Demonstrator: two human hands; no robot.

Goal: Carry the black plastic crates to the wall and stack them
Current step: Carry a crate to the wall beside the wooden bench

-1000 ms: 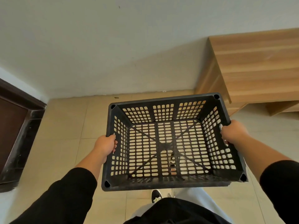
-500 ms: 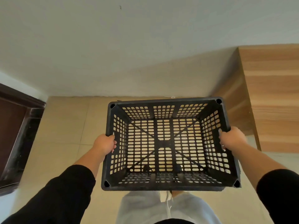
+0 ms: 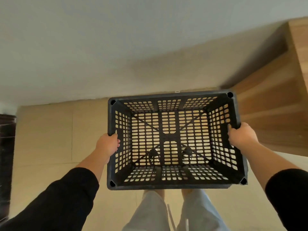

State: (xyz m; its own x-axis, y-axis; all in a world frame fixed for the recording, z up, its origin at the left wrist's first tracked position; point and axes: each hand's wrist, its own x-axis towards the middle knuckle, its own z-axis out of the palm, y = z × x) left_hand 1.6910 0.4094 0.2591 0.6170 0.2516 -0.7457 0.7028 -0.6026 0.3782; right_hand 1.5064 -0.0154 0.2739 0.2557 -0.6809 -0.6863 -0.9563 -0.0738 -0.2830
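I hold one empty black plastic crate with slotted walls and floor, level, in front of me above the tiled floor. My left hand grips its left rim and my right hand grips its right rim. The crate's far edge is close to the base of the pale wall. Through the slotted floor I see my feet below. No other crate is in view.
A wooden cabinet stands against the wall just right of the crate. A dark door frame is at the far left. Beige floor tiles lie between the door frame and the crate.
I have stepped closer to the wall with the crate. The wooden cabinet has slid toward the right edge of view, and the crate now sits lower and nearer the wall's base.
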